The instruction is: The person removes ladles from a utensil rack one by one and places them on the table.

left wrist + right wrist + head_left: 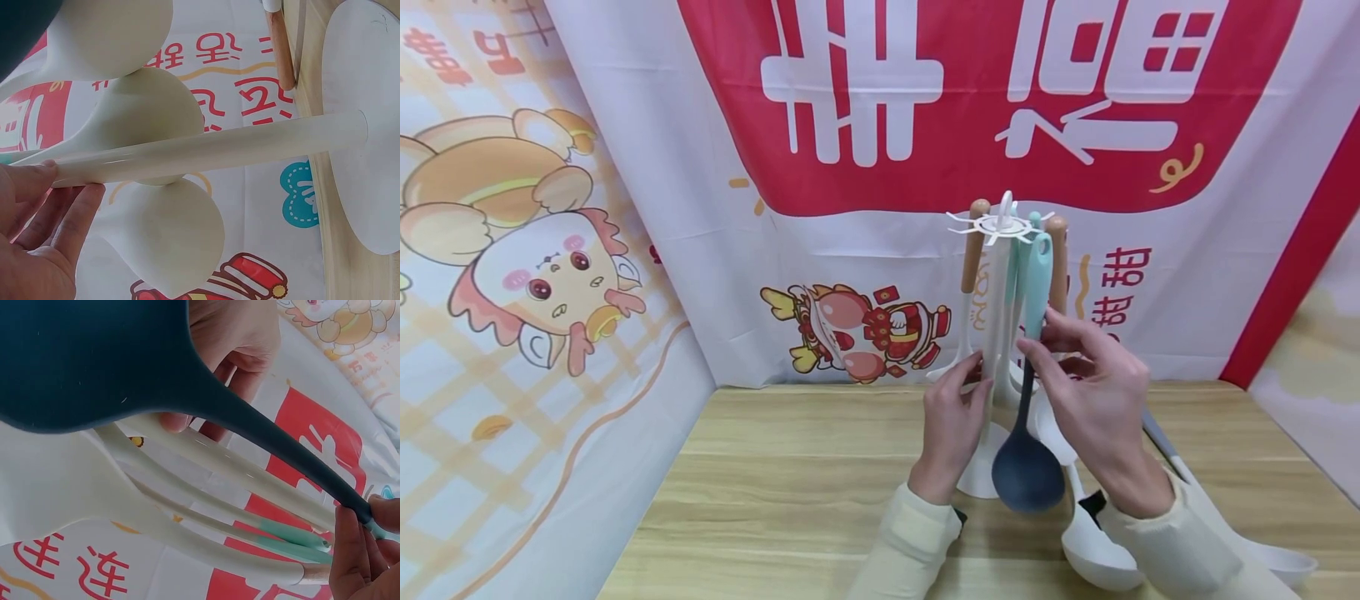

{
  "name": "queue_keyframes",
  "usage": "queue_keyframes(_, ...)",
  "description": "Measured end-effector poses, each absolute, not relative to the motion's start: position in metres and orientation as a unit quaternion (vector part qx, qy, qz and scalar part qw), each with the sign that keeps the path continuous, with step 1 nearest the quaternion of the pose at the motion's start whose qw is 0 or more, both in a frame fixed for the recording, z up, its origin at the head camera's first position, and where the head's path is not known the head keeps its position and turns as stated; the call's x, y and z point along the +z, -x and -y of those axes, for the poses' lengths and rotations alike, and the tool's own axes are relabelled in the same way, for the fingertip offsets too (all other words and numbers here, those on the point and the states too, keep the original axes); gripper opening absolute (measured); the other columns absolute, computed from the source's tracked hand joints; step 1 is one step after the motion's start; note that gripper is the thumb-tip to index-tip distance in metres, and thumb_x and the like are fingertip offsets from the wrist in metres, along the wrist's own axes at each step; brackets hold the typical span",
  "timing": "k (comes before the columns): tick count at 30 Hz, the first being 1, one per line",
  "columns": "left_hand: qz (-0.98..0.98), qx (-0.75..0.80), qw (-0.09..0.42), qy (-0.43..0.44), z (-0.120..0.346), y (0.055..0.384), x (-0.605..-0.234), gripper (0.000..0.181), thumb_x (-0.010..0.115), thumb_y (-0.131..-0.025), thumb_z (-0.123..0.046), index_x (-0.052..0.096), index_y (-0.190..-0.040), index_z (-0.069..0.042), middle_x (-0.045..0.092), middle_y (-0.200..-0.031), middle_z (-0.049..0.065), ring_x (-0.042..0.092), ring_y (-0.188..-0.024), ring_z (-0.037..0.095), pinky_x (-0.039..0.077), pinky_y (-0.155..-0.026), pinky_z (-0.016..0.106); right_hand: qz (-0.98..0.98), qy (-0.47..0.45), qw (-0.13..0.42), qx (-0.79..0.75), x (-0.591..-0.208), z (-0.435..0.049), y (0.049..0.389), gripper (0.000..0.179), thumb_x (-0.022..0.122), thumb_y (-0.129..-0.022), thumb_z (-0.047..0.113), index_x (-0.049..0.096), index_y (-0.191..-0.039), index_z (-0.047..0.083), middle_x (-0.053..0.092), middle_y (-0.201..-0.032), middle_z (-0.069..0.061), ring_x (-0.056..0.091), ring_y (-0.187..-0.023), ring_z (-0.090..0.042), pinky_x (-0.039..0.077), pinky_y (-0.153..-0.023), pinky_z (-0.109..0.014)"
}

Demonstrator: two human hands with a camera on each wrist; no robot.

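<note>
A white utensil stand (997, 333) rises from a round base on the wooden table, with a ring of hooks (1003, 225) at its top. My left hand (951, 417) holds its pole (219, 153) partway up, thumb and fingers around it. My right hand (1093, 392) pinches a ladle (1028, 475) with a mint handle and dark blue bowl, where handle meets shaft (350, 503). The ladle hangs bowl down before the pole, its holed handle end beside the hooks; whether it is hooked I cannot tell. White-headed utensils with wooden handles (973, 250) and mint handles (287, 534) hang around the pole.
On the table (760, 500) right of the stand lie a white ladle (1097, 550) and another utensil with a grey handle (1161, 437), partly under my right sleeve. A printed cloth (850, 250) hangs behind the table.
</note>
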State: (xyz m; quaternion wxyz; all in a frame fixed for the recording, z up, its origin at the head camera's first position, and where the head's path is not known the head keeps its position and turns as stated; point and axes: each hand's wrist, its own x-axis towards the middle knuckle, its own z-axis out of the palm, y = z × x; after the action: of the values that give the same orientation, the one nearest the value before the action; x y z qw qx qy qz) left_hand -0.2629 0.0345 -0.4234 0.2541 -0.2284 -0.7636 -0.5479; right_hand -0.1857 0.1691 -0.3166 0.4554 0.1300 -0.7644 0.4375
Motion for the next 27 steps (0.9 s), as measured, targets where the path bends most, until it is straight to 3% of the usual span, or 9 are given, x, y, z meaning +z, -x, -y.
queue_keyframes(8, 0.761, -0.554, 0.25, 0.228, -0.034, 0.264, -0.425, 0.044, 0.074, -0.098, -0.008, 0.066, -0.141, -0.008, 0.076, -0.129, 0.013, 0.077, -0.113, 0.023, 0.061, -0.087, 0.02, 0.768, -0.119, 0.453, 0.438, -0.313, -0.183, 0.178, 0.045, 0.084, -0.085, -0.002, 0.074, -0.129, 0.006, 0.08, -0.109, -0.016, 0.066, -0.087, 0.015, 0.052, -0.071, -0.002)
queue_keyframes(12, 0.756, -0.556, 0.255, 0.233, -0.034, 0.266, -0.423, 0.042, 0.072, -0.099, -0.009, 0.066, -0.14, -0.008, 0.076, -0.128, 0.014, 0.078, -0.112, 0.023, 0.062, -0.086, 0.02, 0.788, -0.099, 0.431, 0.429, -0.307, -0.202, 0.176, 0.045, 0.084, -0.087, 0.0, 0.074, -0.131, 0.009, 0.078, -0.104, 0.009, 0.067, -0.086, 0.013, 0.053, -0.072, -0.002)
queue_keyframes(14, 0.754, -0.554, 0.259, 0.238, -0.034, 0.267, -0.422, 0.04, 0.072, -0.1, -0.009, 0.066, -0.14, -0.007, 0.076, -0.127, 0.014, 0.078, -0.111, 0.024, 0.062, -0.086, 0.019, 0.807, -0.086, 0.414, 0.412, -0.305, -0.215, 0.176, 0.045, 0.084, -0.088, 0.003, 0.073, -0.132, 0.01, 0.076, -0.104, 0.012, 0.065, -0.086, 0.015, 0.052, -0.073, -0.001)
queue_keyframes(16, 0.753, -0.552, 0.262, 0.243, -0.034, 0.267, -0.421, 0.04, 0.071, -0.1, -0.009, 0.066, -0.139, -0.007, 0.076, -0.126, 0.014, 0.078, -0.11, 0.024, 0.061, -0.086, 0.019, 0.832, -0.073, 0.39, 0.388, -0.304, -0.231, 0.177, 0.045, 0.084, -0.09, 0.008, 0.072, -0.133, 0.01, 0.077, -0.105, 0.005, 0.062, -0.085, 0.019, 0.05, -0.073, 0.001)
queue_keyframes(19, 0.752, -0.551, 0.264, 0.247, -0.034, 0.267, -0.42, 0.041, 0.072, -0.099, -0.009, 0.066, -0.14, -0.007, 0.076, -0.126, 0.014, 0.078, -0.111, 0.024, 0.061, -0.086, 0.018, 0.866, -0.051, 0.352, 0.351, -0.303, -0.259, 0.182, 0.045, 0.082, -0.093, 0.013, 0.069, -0.135, 0.007, 0.077, -0.108, -0.019, 0.055, -0.081, 0.026, 0.046, -0.071, 0.004)
queue_keyframes(22, 0.753, -0.547, 0.267, 0.249, -0.034, 0.268, -0.421, 0.04, 0.071, -0.1, -0.008, 0.066, -0.14, -0.007, 0.076, -0.126, 0.014, 0.078, -0.11, 0.023, 0.061, -0.086, 0.018, 0.896, -0.014, 0.31, 0.317, -0.301, -0.291, 0.192, 0.044, 0.077, -0.098, 0.018, 0.066, -0.137, 0.003, 0.074, -0.11, -0.027, 0.05, -0.074, 0.027, 0.046, -0.063, 0.001)
queue_keyframes(24, 0.754, -0.545, 0.268, 0.25, -0.035, 0.268, -0.421, 0.04, 0.071, -0.1, -0.008, 0.066, -0.139, -0.006, 0.076, -0.126, 0.014, 0.078, -0.11, 0.023, 0.061, -0.086, 0.018, 0.911, 0.015, 0.276, 0.305, -0.299, -0.313, 0.199, 0.044, 0.073, -0.1, 0.019, 0.062, -0.138, -0.001, 0.071, -0.114, -0.031, 0.056, -0.072, 0.017, 0.048, -0.057, -0.006)
queue_keyframes(27, 0.753, -0.544, 0.269, 0.252, -0.035, 0.269, -0.422, 0.04, 0.071, -0.1, -0.008, 0.065, -0.139, -0.006, 0.076, -0.126, 0.015, 0.078, -0.11, 0.024, 0.061, -0.086, 0.018, 0.929, 0.052, 0.23, 0.285, -0.3, -0.346, 0.21, 0.043, 0.069, -0.102, 0.015, 0.057, -0.138, -0.006, 0.066, -0.118, -0.036, 0.066, -0.076, -0.01, 0.048, -0.053, -0.012)
